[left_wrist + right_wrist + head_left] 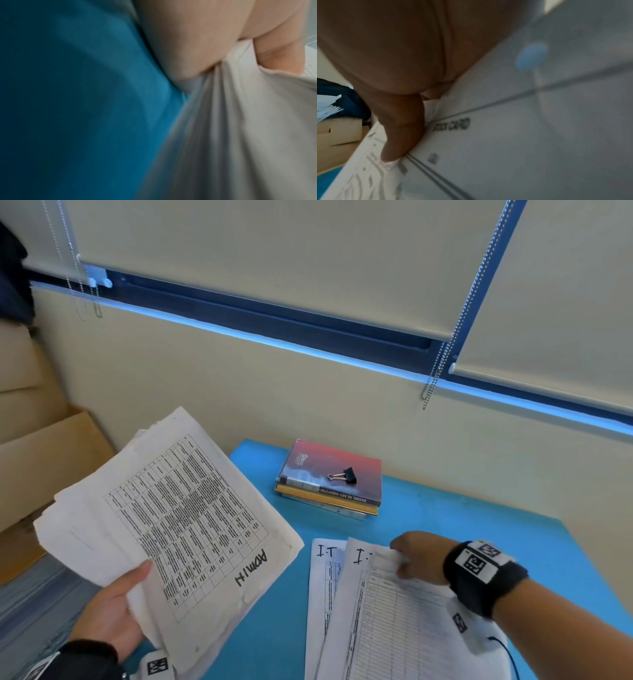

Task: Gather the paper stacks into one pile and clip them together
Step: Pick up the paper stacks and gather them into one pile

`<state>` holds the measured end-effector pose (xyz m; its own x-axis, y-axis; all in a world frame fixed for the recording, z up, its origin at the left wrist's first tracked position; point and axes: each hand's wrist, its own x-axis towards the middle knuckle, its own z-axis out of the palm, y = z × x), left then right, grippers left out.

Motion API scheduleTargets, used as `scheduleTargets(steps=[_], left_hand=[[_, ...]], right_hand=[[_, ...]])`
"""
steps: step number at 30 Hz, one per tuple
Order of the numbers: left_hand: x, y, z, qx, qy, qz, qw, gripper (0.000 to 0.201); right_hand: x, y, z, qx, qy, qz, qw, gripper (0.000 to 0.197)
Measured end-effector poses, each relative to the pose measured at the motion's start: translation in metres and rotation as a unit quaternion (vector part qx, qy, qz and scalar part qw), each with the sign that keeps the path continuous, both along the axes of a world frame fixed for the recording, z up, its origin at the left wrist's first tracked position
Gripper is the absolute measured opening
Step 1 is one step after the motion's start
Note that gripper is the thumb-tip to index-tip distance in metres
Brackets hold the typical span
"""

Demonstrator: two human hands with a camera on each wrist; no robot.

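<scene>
My left hand [116, 607] holds a thick stack of printed sheets marked "ADMIN" [171, 515] up over the table's left edge, thumb on top. In the left wrist view the same ADMIN stack [240, 135] is pinched under my thumb. Several sheets marked "I.T" [370, 611] lie fanned on the blue table [428, 508]. My right hand [414, 556] grips the top edge of the uppermost one, a "STOCK CARD" form [505, 135], with my thumb [400, 135] pressed on it. A black binder clip [346, 475] lies shut on a pile of books.
The book pile [332, 477] sits at the table's far side near the cream wall. Cardboard boxes [37, 457] stand to the left of the table. Blind cords [435, 381] hang from the window blinds above.
</scene>
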<state>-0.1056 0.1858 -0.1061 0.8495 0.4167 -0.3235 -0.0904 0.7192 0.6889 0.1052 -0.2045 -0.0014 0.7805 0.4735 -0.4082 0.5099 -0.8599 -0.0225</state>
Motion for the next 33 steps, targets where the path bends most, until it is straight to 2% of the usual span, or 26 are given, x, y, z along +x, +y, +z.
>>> scheduleTargets(steps=[4,10,12,16,19,23,28,33], left_hand=[[-0.001,0.001,0.000,0.002,0.006,-0.003,1.000,0.035],[0.001,0.005,-0.005,-0.015,0.022,0.015,1.000,0.030],[0.001,0.003,-0.004,-0.007,0.020,0.014,1.000,0.034],[0.002,0.000,0.000,0.016,0.040,0.013,0.999,0.037],[0.002,-0.003,0.005,0.007,0.062,0.020,0.998,0.027],[0.005,-0.007,0.014,0.017,0.092,0.030,0.995,0.042],[0.011,-0.010,0.029,0.056,0.086,0.013,0.995,0.050],[0.024,-0.026,0.074,0.159,0.030,-0.010,0.987,0.033]], right_hand=[[0.008,0.022,-0.020,0.014,-0.036,-0.025,0.999,0.034],[0.008,0.031,-0.034,0.055,-0.006,-0.099,0.994,0.049],[0.007,0.030,-0.031,0.035,0.004,-0.095,0.995,0.046],[-0.004,0.028,-0.022,0.004,0.000,-0.033,0.999,0.030],[-0.020,0.025,-0.004,0.025,0.019,-0.010,0.999,0.021],[-0.046,0.016,0.033,0.011,0.026,0.055,0.998,0.014],[-0.078,0.003,0.084,-0.009,0.000,0.105,0.994,0.010],[-0.107,0.001,0.132,0.038,-0.030,0.130,0.990,0.020]])
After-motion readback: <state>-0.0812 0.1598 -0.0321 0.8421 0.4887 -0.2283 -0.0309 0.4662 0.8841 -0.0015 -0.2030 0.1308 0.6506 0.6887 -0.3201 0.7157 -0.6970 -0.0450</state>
